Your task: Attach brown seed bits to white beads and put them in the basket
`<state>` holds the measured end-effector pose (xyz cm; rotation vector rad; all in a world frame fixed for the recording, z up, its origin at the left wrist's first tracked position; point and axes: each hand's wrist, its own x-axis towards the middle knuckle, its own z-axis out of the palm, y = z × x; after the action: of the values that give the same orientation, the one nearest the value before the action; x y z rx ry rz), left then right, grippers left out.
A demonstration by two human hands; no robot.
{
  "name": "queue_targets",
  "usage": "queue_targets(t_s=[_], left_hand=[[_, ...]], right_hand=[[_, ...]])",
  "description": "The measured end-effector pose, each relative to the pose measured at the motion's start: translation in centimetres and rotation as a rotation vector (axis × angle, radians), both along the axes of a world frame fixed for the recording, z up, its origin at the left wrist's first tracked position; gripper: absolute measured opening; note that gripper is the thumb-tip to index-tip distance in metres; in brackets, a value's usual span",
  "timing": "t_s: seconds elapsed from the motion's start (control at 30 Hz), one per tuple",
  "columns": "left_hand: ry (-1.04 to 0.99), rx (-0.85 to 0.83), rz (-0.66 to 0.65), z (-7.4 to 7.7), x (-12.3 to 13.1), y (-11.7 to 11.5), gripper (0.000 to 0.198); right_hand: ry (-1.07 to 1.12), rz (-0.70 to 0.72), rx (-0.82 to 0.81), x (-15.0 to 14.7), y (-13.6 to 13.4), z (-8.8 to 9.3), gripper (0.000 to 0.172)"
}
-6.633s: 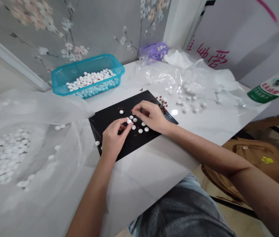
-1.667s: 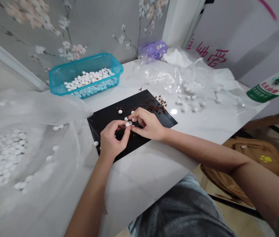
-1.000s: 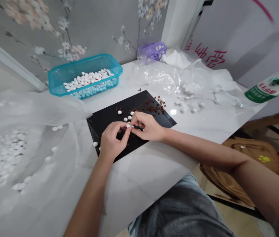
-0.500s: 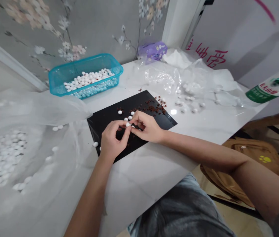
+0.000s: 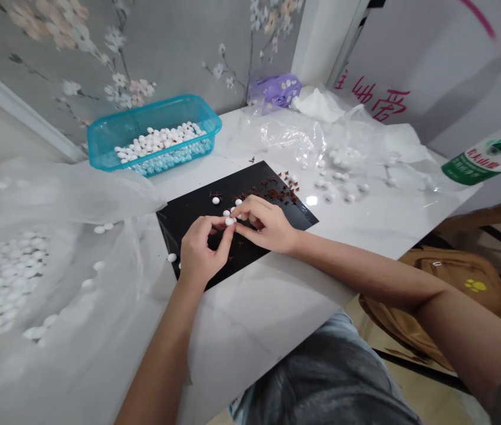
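Between the thumb and index finger of my left hand (image 5: 202,248) is a small white bead (image 5: 229,221), egg-shaped and smooth. My right hand (image 5: 268,224) is pinched close against the bead's right side; whatever its fingertips hold is too small or hidden. Both hands are over a black mat (image 5: 192,200) on the white table. Several more white beads lie by the fingertips, partly covered by my right hand, and a lone bead (image 5: 215,200) rests farther back. Small dark-brown star-shaped pieces (image 5: 283,192) are scattered on the mat's right part.
A blue plastic basket (image 5: 155,166) with many white beads, some with brown bits, stands behind the mat. At left lies a clear plastic bag (image 5: 113,324) of beads. Crumpled plastic (image 5: 294,139), a purple pack (image 5: 275,90) and a bottle (image 5: 487,153) are at the right.
The bead and the fingertips around it have shifted very slightly. My right hand has tilted a little, its fingers still pinched by the bead. Nothing else has visibly moved.
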<state>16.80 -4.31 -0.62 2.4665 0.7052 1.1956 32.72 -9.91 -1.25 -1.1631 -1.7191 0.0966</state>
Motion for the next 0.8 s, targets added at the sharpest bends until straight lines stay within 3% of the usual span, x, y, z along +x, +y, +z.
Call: queue_targets(t_s=[0.67,0.8], left_hand=[[0.067,0.092,-0.009,-0.49,-0.11,0.12,0.005],[0.051,0.098,0.027,-0.48,-0.01,0.20,0.008]], right_hand=[[-0.096,0.051,-0.057,0.28,-0.11,0.26,0.014],[0.070,0.082,-0.139,-0.16,-0.21,0.53,0.015]])
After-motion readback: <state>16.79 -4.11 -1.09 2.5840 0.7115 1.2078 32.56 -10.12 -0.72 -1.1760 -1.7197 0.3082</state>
